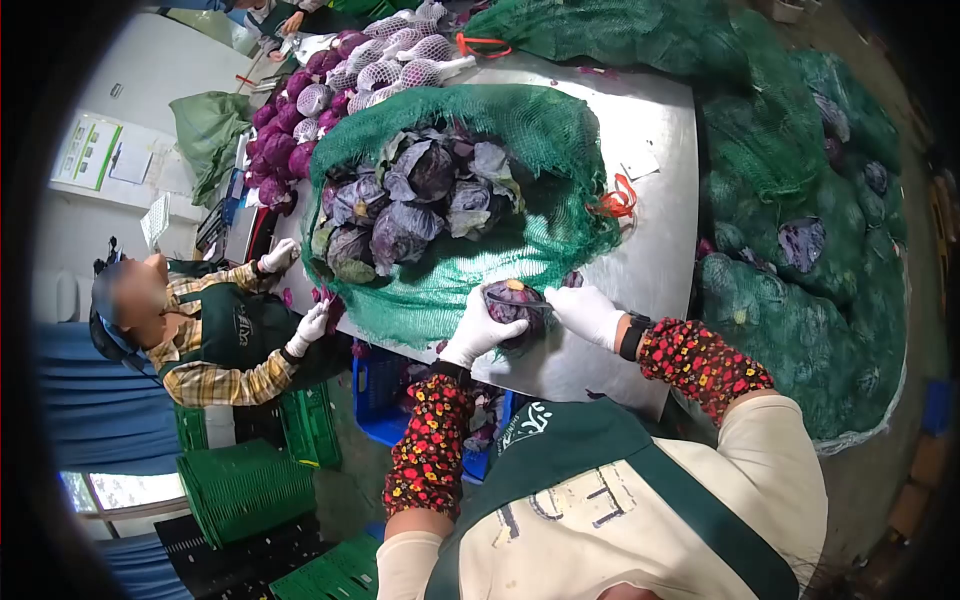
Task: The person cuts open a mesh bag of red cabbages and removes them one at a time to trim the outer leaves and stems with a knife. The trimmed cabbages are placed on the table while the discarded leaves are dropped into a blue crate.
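At the near edge of the metal table (655,240), my white-gloved left hand (482,328) grips a purple cabbage (518,312) from its left side, with the pale cut stem facing up. My gloved right hand (588,314) is closed round the handle of a knife, and its dark curved blade (520,302) lies across the top of the cabbage. Just beyond, an opened green mesh sack (470,275) holds several purple cabbages (408,235) with loose outer leaves. An orange-red tie (617,198) lies at the sack's right side.
A co-worker (235,320) in a dark apron stands at the left. Behind the sack lie peeled purple cabbages (275,150) and net-wrapped ones (380,75). Full green sacks (780,260) stand at the right. A blue crate (378,395) is below the table edge, with green crates (245,490) lower left.
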Demonstrator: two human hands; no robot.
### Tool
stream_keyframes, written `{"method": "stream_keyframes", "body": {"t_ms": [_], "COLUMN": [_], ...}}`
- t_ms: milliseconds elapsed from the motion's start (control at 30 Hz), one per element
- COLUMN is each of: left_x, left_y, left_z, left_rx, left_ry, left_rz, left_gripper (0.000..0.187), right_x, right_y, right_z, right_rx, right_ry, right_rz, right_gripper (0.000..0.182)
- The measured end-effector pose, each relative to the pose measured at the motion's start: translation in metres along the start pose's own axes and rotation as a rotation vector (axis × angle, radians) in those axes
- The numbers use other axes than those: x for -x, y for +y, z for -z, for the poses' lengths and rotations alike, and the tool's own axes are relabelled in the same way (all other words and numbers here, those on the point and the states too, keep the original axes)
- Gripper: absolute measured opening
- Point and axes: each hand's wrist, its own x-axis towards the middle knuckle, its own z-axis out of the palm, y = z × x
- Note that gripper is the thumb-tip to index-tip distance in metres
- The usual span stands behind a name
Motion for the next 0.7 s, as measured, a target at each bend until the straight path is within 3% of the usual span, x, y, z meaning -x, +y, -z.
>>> {"method": "stream_keyframes", "body": {"t_ms": [233, 367, 400, 433, 467, 500, 633, 667, 700], "left_x": [-0.022, -0.029, -0.03, -0.017, -0.009, -0.003, 0.034, 0.046, 0.047], "left_y": [-0.001, 0.009, 0.022, 0.034, 0.04, 0.044, 0.0, -0.018, -0.05], "left_z": [0.002, 0.002, 0.002, -0.014, -0.023, -0.026, -0.003, 0.005, 0.002], "left_rx": [-0.005, -0.127, -0.151, -0.645, -0.661, -0.675, -0.378, -0.257, 0.157], "left_ry": [-0.038, -0.051, -0.27, -0.028, -0.009, 0.021, 0.003, -0.018, -0.038], "left_rz": [0.043, 0.077, -0.151, -0.137, -0.167, -0.195, -0.314, -0.214, -0.202], "left_gripper": [0.081, 0.074, 0.077, 0.084, 0.091, 0.097, 0.119, 0.123, 0.123], "right_x": [-0.026, -0.051, -0.052, -0.054, -0.056, -0.051, -0.016, -0.006, 0.004], "right_y": [-0.002, -0.01, -0.005, 0.001, 0.006, 0.015, 0.049, 0.044, 0.027], "right_z": [0.001, -0.006, -0.007, -0.01, -0.015, -0.024, -0.031, -0.022, -0.003], "right_rx": [0.124, 0.324, 0.37, 0.412, 0.394, 0.366, 0.16, 0.067, -0.03], "right_ry": [0.053, -0.08, -0.077, -0.073, -0.024, 0.077, -0.005, 0.013, 0.023], "right_rz": [-0.112, -0.264, -0.241, -0.217, -0.307, -0.268, -0.31, -0.325, -0.344], "right_gripper": [0.015, 0.022, 0.021, 0.02, 0.017, 0.014, 0.017, 0.019, 0.022]}}
